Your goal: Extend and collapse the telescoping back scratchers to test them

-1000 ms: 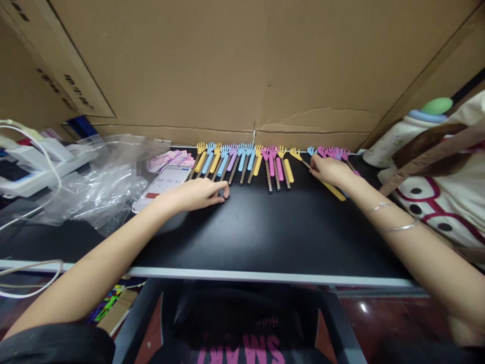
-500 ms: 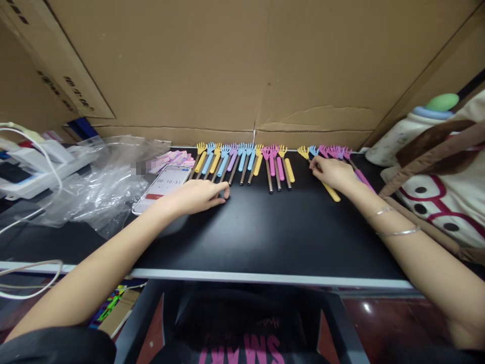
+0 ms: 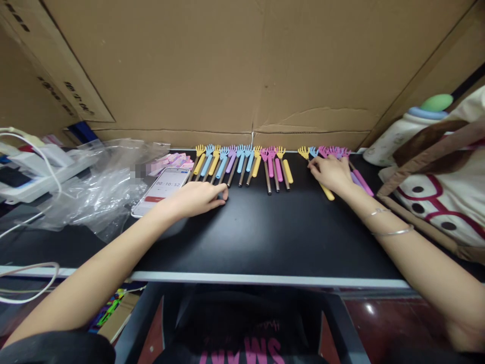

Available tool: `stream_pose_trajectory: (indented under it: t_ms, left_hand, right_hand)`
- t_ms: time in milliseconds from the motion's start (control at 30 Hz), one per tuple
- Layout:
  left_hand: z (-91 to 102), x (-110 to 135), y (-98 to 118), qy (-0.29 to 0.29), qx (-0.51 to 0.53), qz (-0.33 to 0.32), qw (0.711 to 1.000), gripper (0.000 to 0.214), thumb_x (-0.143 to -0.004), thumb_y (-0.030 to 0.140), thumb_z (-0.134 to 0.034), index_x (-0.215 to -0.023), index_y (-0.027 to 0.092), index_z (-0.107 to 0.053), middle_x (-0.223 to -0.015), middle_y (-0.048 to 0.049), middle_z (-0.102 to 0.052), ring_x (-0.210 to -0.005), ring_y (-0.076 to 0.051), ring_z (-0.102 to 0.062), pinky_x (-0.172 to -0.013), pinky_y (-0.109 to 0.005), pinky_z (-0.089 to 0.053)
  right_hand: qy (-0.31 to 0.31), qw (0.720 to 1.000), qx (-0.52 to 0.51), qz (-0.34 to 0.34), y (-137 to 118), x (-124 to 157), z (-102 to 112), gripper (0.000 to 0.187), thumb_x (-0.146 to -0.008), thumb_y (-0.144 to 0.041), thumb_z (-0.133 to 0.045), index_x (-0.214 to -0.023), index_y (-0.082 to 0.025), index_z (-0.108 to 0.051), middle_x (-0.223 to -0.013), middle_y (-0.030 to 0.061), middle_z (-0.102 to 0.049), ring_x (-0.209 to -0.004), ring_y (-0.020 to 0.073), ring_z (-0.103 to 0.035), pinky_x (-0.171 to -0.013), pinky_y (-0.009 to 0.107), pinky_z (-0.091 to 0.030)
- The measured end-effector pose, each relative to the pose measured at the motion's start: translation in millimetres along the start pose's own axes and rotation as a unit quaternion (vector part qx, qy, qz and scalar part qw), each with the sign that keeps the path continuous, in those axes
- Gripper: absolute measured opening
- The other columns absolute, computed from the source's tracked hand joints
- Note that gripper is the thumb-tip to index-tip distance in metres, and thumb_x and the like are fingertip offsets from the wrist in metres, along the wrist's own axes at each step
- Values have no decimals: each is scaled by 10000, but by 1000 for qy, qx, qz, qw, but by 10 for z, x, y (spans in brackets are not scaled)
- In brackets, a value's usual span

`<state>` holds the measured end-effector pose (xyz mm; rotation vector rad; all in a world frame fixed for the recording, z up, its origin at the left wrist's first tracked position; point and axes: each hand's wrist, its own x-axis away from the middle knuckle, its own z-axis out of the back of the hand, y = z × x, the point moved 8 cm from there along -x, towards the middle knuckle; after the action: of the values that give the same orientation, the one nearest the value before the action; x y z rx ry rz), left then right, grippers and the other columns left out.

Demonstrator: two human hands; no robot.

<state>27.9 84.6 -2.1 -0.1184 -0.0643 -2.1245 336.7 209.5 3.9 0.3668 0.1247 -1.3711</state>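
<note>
My right hand [image 3: 329, 173] bends over the group of back scratchers on the right, fingers closed round a yellow back scratcher [image 3: 327, 192]. That one's handle sticks out below the palm, while the fingers cover its middle. Blue, pink and purple claw heads [image 3: 333, 151] show behind this hand, and a purple handle [image 3: 361, 182] lies to its right. My left hand [image 3: 200, 197] rests on the table beside the phone, fingers curled and nothing seen in them. Just beyond it lies a row of back scratchers [image 3: 241, 162] in yellow, blue, purple and pink, some with bare metal rods.
A phone [image 3: 161, 191] running a timer lies left of the row, near pink printed packets [image 3: 176, 162] and crumpled clear plastic bags [image 3: 102, 182]. A white power strip [image 3: 45, 177] with cables stands far left. On the right are a bottle [image 3: 401, 134] and a cloth bag [image 3: 447, 202]. Cardboard [image 3: 189, 65] walls the back.
The yellow back scratcher's handle end has swung slightly left under my right hand. My left hand stays in place. The phone timer has advanced by a second.
</note>
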Motion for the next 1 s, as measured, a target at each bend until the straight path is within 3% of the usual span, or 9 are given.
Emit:
stream_pose_trajectory:
  t_ms: [333, 500, 767, 1000]
  left_hand:
    - [6, 14, 31, -1, -8, -4, 1000, 179, -947, 340, -379, -1035, 236, -495, -825, -10, -657, -712, -188, -618, -604, -247, -379]
    - [7, 12, 45, 5, -11, -8, 1000, 186, -947, 336, -376, -1041, 232, -500, -836, -15, -664, -722, -186, -626, -610, -248, -392]
    - [4, 17, 57, 4, -23, -8, 1000, 187, -953, 331, -378, -1049, 226, -500, -842, -23, -667, -747, -196, -636, -630, -258, -405]
    - [14, 16, 50, 6, -13, 0, 1000, 212, -946, 336, -391, -1094, 228, -496, -810, -23, -660, -741, -205, -635, -630, -262, -407]
  right_hand:
    - [27, 999, -2, 20, 15, 34, 63, 433, -896, -369, -293, -965, -201, -686, -1009, 111, -666, -1001, 290, -498, -794, 424, -320]
    - [72, 996, 7, 43, -55, 62, 172, 394, -894, -347, -328, -964, -188, -681, -991, 116, -654, -979, 279, -497, -762, 394, -340]
    - [100, 987, -27, 121, -423, 184, 333, 339, -909, -308, -361, -990, -190, -668, -973, 85, -673, -937, 244, -528, -723, 348, -407]
    - [85, 966, -58, 238, -808, 314, 337, 406, -944, -339, -333, -1187, -171, -612, -1140, 74, -651, -1062, 221, -546, -882, 357, -450]
